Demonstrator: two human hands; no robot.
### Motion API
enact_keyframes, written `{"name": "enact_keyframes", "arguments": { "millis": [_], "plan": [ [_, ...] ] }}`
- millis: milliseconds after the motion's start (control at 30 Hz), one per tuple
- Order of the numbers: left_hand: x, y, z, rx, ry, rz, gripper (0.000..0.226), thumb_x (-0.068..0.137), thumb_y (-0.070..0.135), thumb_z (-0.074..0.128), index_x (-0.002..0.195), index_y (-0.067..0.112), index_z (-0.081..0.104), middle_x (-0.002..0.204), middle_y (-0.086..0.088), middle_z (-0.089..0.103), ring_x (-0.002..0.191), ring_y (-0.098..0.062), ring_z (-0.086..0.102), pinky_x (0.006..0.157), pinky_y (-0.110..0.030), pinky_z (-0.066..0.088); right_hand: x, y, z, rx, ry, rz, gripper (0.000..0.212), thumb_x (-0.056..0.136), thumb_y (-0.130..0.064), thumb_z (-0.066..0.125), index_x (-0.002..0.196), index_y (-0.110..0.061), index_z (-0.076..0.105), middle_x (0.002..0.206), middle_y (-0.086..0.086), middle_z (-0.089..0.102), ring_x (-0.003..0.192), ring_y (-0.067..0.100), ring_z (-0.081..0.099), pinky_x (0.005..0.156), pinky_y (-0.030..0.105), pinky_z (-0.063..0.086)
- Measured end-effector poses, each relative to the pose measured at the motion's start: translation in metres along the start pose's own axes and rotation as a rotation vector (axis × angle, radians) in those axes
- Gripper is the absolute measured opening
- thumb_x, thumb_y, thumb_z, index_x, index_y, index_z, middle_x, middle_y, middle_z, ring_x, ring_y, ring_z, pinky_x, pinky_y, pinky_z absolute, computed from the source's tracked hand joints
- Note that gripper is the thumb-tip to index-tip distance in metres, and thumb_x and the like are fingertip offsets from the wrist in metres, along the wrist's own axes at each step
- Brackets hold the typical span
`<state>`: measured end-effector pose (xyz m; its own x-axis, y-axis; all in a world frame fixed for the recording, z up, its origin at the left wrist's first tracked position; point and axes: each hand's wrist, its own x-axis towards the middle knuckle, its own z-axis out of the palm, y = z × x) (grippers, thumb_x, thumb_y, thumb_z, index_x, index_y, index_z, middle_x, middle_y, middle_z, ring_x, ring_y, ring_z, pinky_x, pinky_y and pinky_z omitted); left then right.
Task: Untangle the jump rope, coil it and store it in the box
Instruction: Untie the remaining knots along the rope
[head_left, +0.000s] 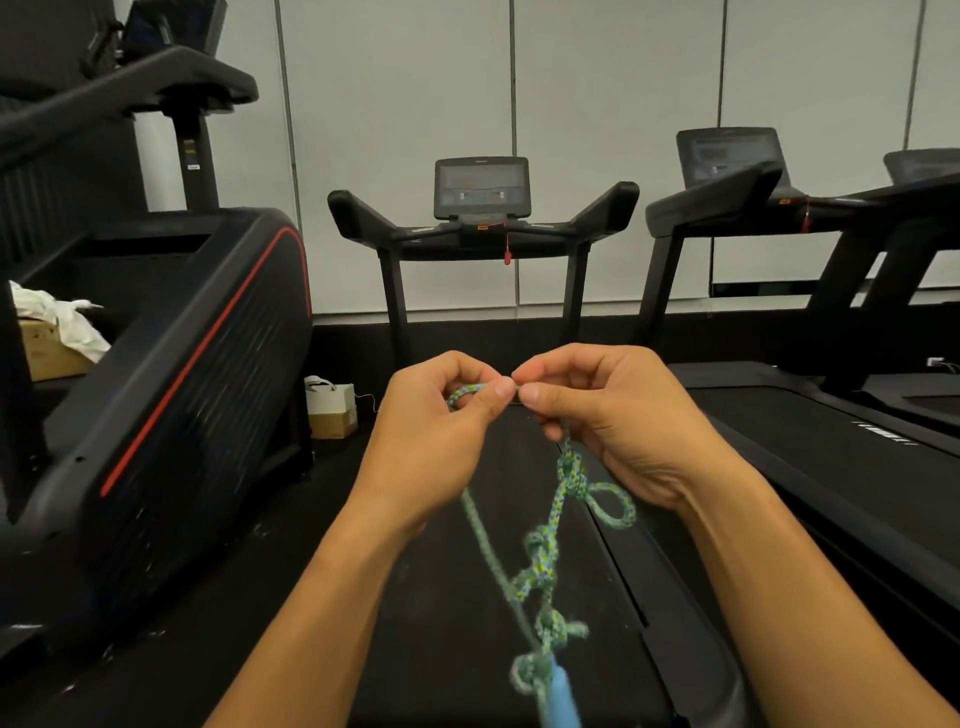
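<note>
My left hand (441, 415) pinches a small loop at the top of the jump rope (558, 512), thumb and forefinger curled round it, and just beside it my right hand (602, 415) pinches the strand where it leaves that loop, fingertips almost touching the left ones. Below my hands the speckled green rope hangs over the treadmill belt (447, 623) in a chain of knots and one open loop, down to a blue handle (563, 696) near the bottom edge. I judge I am early in the untangling. To do it well, I should hold the left pinch steady, feed slack back into the top knot with my right rather than pull, then work down knot by knot. Which box is meant I cannot tell.
</note>
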<state>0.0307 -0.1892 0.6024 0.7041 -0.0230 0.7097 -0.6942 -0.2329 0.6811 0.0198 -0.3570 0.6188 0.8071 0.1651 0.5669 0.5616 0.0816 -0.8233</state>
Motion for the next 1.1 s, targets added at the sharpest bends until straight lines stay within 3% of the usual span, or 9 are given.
{"name": "enact_keyframes", "arguments": {
  "millis": [100,267,400,567,733,833,933,1033,1100],
  "plan": [
    [0.001,0.003,-0.001,-0.012,0.061,-0.005,0.020,0.093,0.015,0.069,0.076,0.027,0.068,0.066,0.012,0.062,0.063,-0.003,0.053,0.066,-0.026,0.044,-0.002,-0.002,0.001,-0.032,-0.061,0.022,0.016,0.084,0.008,0.068,0.096,-0.001,0.072,0.083,0.023,0.071,0.068,0.020,0.062,0.057,0.025,0.051],
    [0.005,-0.002,-0.006,-0.030,0.122,-0.006,0.020,0.095,0.010,0.064,0.082,0.025,0.066,0.080,0.003,0.063,0.074,-0.012,0.056,0.072,-0.032,0.044,-0.005,-0.006,-0.005,-0.049,-0.129,0.066,0.017,0.087,0.005,0.066,0.101,-0.005,0.069,0.086,0.016,0.075,0.070,0.020,0.067,0.069,0.030,0.057],
    [0.004,0.001,-0.004,-0.135,0.110,-0.047,0.019,0.098,0.002,0.057,0.087,0.016,0.061,0.077,-0.002,0.063,0.065,-0.010,0.061,0.063,-0.030,0.049,-0.004,-0.004,-0.003,-0.006,-0.123,0.111,0.016,0.087,0.005,0.066,0.101,-0.002,0.068,0.085,0.016,0.073,0.070,0.025,0.068,0.079,0.049,0.058],
    [0.004,0.001,-0.007,-0.065,0.113,-0.027,0.028,0.095,-0.001,0.057,0.085,0.023,0.065,0.081,0.000,0.064,0.067,-0.010,0.056,0.065,-0.029,0.045,-0.004,-0.003,-0.001,0.004,-0.108,0.140,0.014,0.086,0.005,0.066,0.098,-0.002,0.065,0.083,0.017,0.073,0.061,0.022,0.066,0.055,0.035,0.057],
    [-0.002,0.006,-0.005,-0.101,-0.160,-0.010,0.013,0.087,0.024,0.069,0.099,0.027,0.067,0.088,0.007,0.072,0.083,-0.010,0.066,0.083,-0.036,0.053,-0.001,-0.002,0.003,0.102,0.032,0.109,0.011,0.084,0.004,0.069,0.088,-0.003,0.062,0.074,0.019,0.067,0.052,0.021,0.065,0.044,0.032,0.055],
    [-0.003,0.006,0.001,-0.063,-0.187,-0.010,0.022,0.085,0.024,0.076,0.103,0.028,0.064,0.097,-0.004,0.069,0.080,-0.021,0.072,0.075,-0.036,0.060,0.001,0.003,0.005,0.087,0.063,0.106,0.013,0.079,-0.002,0.074,0.087,-0.006,0.065,0.085,0.027,0.065,0.065,0.032,0.066,0.062,0.047,0.058],
    [-0.004,0.008,0.004,-0.162,-0.155,-0.058,0.017,0.089,0.006,0.072,0.099,0.017,0.064,0.092,-0.012,0.065,0.068,-0.012,0.071,0.061,-0.023,0.055,0.001,0.003,0.006,0.063,0.082,0.106,0.014,0.077,-0.004,0.076,0.087,-0.006,0.066,0.088,0.028,0.067,0.074,0.035,0.066,0.080,0.062,0.052],
    [-0.002,0.005,0.001,-0.048,-0.077,0.033,0.017,0.088,0.007,0.074,0.088,0.023,0.069,0.077,-0.003,0.073,0.073,-0.014,0.072,0.069,-0.033,0.056,0.000,0.002,0.006,0.133,0.038,0.115,0.010,0.080,-0.004,0.072,0.088,-0.001,0.066,0.078,0.021,0.068,0.066,0.029,0.067,0.066,0.049,0.062],
    [0.001,0.002,0.000,0.029,0.011,0.085,0.021,0.088,0.010,0.073,0.079,0.028,0.069,0.068,0.008,0.070,0.067,-0.005,0.065,0.069,-0.030,0.051,-0.001,0.000,0.005,0.173,0.008,0.125,0.005,0.087,-0.002,0.066,0.091,0.001,0.066,0.079,0.018,0.070,0.067,0.027,0.069,0.059,0.039,0.061]
  ]
}}
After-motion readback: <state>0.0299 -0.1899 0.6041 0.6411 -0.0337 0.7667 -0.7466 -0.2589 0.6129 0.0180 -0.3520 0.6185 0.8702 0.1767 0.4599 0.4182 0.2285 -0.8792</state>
